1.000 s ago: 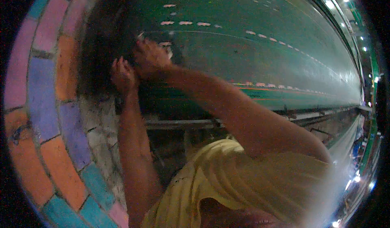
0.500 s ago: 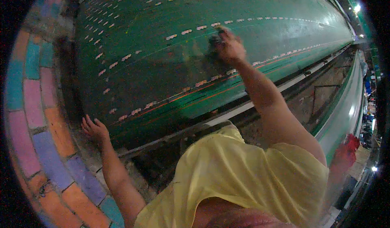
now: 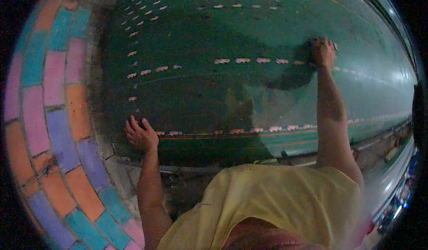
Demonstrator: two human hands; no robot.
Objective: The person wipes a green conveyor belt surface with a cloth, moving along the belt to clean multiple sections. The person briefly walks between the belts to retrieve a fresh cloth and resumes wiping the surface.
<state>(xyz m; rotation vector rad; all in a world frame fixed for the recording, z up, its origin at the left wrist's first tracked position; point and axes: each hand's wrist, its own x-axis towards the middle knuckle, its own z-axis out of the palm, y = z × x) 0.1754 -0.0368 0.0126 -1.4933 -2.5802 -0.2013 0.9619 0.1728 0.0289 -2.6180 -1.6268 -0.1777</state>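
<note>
Green-surfaced table (image 3: 285, 103) under inspection. One second ago both hands were close together near the table's left end; now they are well apart. The right hand (image 3: 324, 51) is at two o'clock, beyond its position of half a second ago, so the work at that hand appears to have shifted further along the surface.

Right hand: fingers partly bent over the table; its grip is not clear. Something small and pale shows at its outer edge, but whether it is held cannot be told. Left hand (image 3: 142, 136): fingers spread, nothing seen in hold, stationed between eight and nine o'clock; contact not confirmed.

The table lies beneath the right hand. A broken row of pale marks (image 3: 243, 60) runs away from that hand toward nine o'clock. Coloured bricks (image 3: 55, 120) stand at nine o'clock, beyond the left hand.
</note>
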